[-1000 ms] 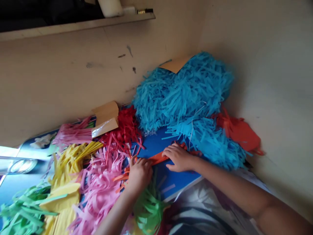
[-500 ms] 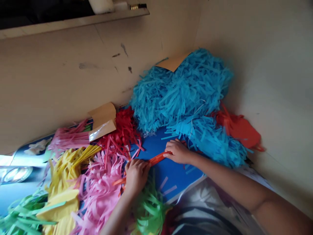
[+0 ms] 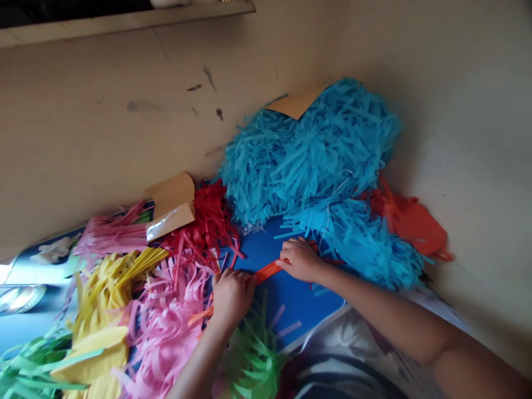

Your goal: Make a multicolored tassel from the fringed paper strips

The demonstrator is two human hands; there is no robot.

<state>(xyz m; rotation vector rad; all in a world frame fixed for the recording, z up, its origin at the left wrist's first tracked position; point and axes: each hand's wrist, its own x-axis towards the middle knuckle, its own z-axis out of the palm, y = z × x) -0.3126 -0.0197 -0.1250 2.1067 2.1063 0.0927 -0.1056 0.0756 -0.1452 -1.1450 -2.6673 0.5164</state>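
Observation:
Between my two hands stretches a twisted bundle of orange paper strips (image 3: 267, 271), low over the blue table surface (image 3: 286, 296). My left hand (image 3: 235, 291) is closed round one part of it, and loose orange ends poke out beneath that wrist. My right hand (image 3: 300, 259) grips the other part, with a few orange-red ends showing beyond the knuckles. Just past my right hand lies a blue paper tassel (image 3: 353, 233) with a white string (image 3: 330, 208) on it. Pink paper fringe (image 3: 172, 318) lies left of my left hand, and green fringe (image 3: 260, 354) lies below it.
A large heap of blue shredded paper (image 3: 307, 155) fills the wall corner, with brown card (image 3: 298, 102) on top. Red fringe (image 3: 211, 213), yellow fringe (image 3: 102, 288) and a brown envelope (image 3: 172, 194) lie leftward. Orange paper (image 3: 415, 224) rests against the right wall. A shelf edge (image 3: 124, 25) juts out above.
The camera view has shifted slightly. Both hands keep nearly the same place and hold on the orange strips, which look a little more tightly drawn together.

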